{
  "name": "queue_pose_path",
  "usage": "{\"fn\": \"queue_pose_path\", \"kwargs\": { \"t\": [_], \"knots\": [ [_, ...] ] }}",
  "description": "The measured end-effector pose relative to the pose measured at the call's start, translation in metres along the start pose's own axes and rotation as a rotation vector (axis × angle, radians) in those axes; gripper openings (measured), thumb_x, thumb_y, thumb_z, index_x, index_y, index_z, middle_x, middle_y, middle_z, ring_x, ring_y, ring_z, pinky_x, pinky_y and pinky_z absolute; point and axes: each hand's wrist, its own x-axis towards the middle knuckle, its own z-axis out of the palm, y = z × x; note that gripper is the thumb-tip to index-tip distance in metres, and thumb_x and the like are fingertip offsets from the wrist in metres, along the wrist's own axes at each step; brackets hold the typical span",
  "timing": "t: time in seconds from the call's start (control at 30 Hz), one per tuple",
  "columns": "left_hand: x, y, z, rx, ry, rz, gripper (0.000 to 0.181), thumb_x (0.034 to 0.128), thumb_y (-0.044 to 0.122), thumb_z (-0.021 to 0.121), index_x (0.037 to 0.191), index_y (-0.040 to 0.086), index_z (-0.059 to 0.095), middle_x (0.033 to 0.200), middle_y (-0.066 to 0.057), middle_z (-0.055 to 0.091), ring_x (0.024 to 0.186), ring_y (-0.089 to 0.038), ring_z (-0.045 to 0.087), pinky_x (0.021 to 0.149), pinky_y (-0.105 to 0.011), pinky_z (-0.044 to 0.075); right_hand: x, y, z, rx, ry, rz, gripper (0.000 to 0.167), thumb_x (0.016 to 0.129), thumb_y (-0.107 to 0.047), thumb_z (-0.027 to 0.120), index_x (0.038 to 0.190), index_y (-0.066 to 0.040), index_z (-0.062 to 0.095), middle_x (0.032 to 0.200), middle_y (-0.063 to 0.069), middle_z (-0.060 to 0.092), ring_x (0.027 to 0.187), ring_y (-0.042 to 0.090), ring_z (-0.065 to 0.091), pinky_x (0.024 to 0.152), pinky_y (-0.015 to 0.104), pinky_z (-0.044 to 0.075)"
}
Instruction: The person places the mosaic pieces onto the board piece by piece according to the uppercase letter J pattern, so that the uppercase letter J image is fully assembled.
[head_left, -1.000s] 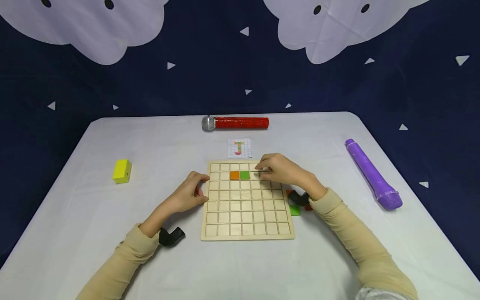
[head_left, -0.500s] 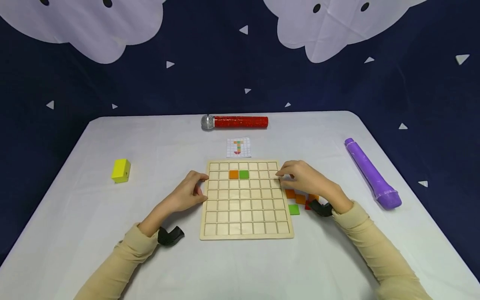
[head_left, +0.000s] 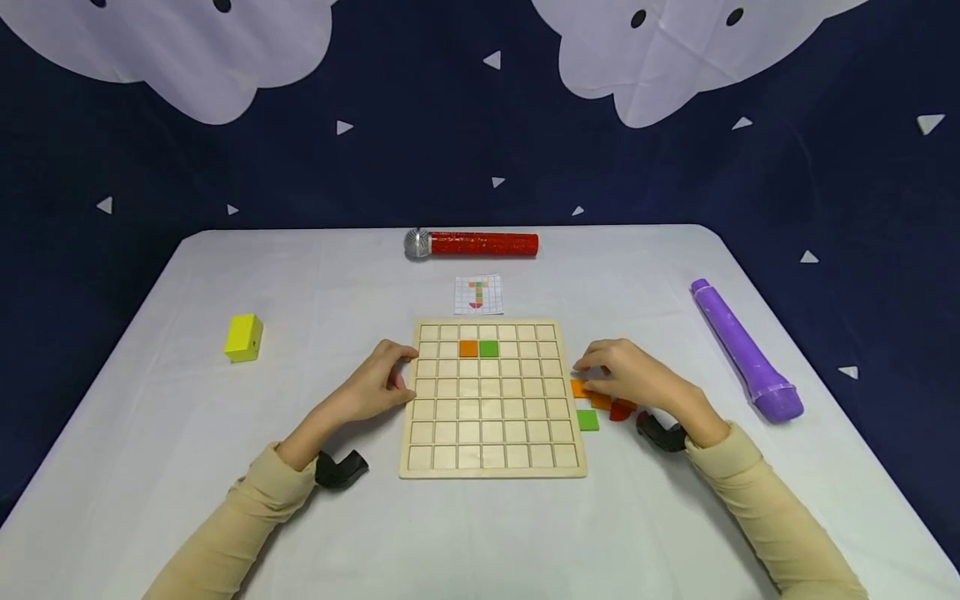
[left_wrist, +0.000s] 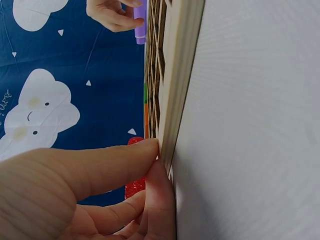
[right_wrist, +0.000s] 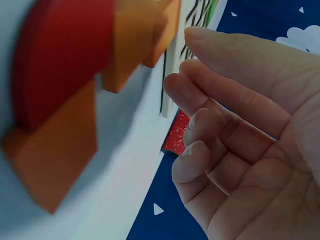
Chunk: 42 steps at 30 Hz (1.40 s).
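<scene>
A wooden grid board (head_left: 480, 433) lies on the table. An orange square tile (head_left: 468, 349) and a green square tile (head_left: 488, 349) sit side by side in its second row from the top. My left hand (head_left: 375, 385) holds the board's left edge with thumb and fingers; in the left wrist view the thumb (left_wrist: 115, 167) meets that edge. My right hand (head_left: 637, 375) hovers over loose tiles beside the board, nothing between its fingers. Under it lie orange tiles (head_left: 580, 389), a red curved piece (head_left: 620, 410) and a loose green tile (head_left: 588, 420), partly hidden by the hand.
Behind the board lies a small pattern card (head_left: 478, 295) with a J of coloured squares. Farther back is a red microphone (head_left: 480, 244). A yellow block (head_left: 243, 337) stands at left, and a purple microphone-shaped stick (head_left: 746, 350) lies at right.
My right hand has moved from above the board's upper right, rightward and toward me, to the loose tiles. The left hand has stayed at the board's edge.
</scene>
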Motion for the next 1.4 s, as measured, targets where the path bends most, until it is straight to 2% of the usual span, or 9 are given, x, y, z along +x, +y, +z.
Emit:
{"fn": "queue_pose_path", "kwargs": {
  "t": [0.27,0.43,0.73,0.9,1.13,1.4],
  "knots": [
    [0.001,-0.001,0.0,0.003,0.007,0.006,0.053,0.0811,0.002,0.067,0.128,-0.008,0.044,0.116,-0.023,0.044,0.074,-0.012,0.049,0.065,-0.018,0.042,-0.005,0.002,0.008,-0.003,-0.015,0.008,0.021,0.079,-0.006,0.071,0.099,-0.004,0.072,0.093,0.004,0.068,0.08,0.012,0.058,0.072,0.029,0.051],
    [0.0,-0.001,0.0,0.002,0.008,0.003,0.053,0.0814,0.003,0.067,0.128,-0.007,0.044,0.116,-0.022,0.044,0.075,-0.012,0.049,0.065,-0.019,0.042,-0.004,0.001,0.011,-0.043,0.006,0.002,0.021,0.077,-0.007,0.073,0.098,-0.004,0.072,0.091,0.003,0.066,0.078,0.011,0.056,0.07,0.028,0.05],
    [0.003,0.0,-0.001,0.005,0.002,0.015,0.053,0.0816,0.004,0.067,0.128,-0.007,0.044,0.116,-0.021,0.043,0.075,-0.012,0.048,0.067,-0.019,0.042,-0.004,0.001,0.003,-0.129,0.01,0.045,0.02,0.074,-0.005,0.073,0.094,-0.002,0.073,0.085,0.004,0.067,0.071,0.011,0.054,0.064,0.024,0.046],
    [0.003,0.0,-0.002,0.008,0.004,0.006,0.053,0.0815,0.004,0.067,0.128,-0.006,0.045,0.116,-0.02,0.044,0.076,-0.012,0.048,0.067,-0.019,0.042,-0.001,0.003,-0.002,-0.15,0.011,0.038,0.02,0.074,-0.005,0.073,0.094,-0.001,0.073,0.086,0.005,0.067,0.072,0.012,0.055,0.065,0.025,0.047],
    [0.001,0.0,-0.001,0.011,-0.002,-0.007,0.053,0.082,0.004,0.067,0.129,-0.006,0.044,0.117,-0.021,0.044,0.076,-0.012,0.049,0.066,-0.019,0.042,0.008,-0.001,-0.007,-0.15,0.024,0.02,0.02,0.075,-0.006,0.073,0.095,-0.001,0.073,0.087,0.006,0.068,0.07,0.014,0.054,0.064,0.025,0.045],
    [0.0,0.0,0.001,-0.001,0.003,-0.005,0.054,0.0812,0.003,0.067,0.128,-0.007,0.044,0.116,-0.022,0.043,0.075,-0.013,0.048,0.066,-0.019,0.041,0.032,-0.008,-0.007,-0.15,0.043,-0.009,0.022,0.078,-0.014,0.074,0.097,-0.003,0.073,0.09,0.006,0.069,0.073,0.015,0.055,0.066,0.027,0.045]
  ]
}}
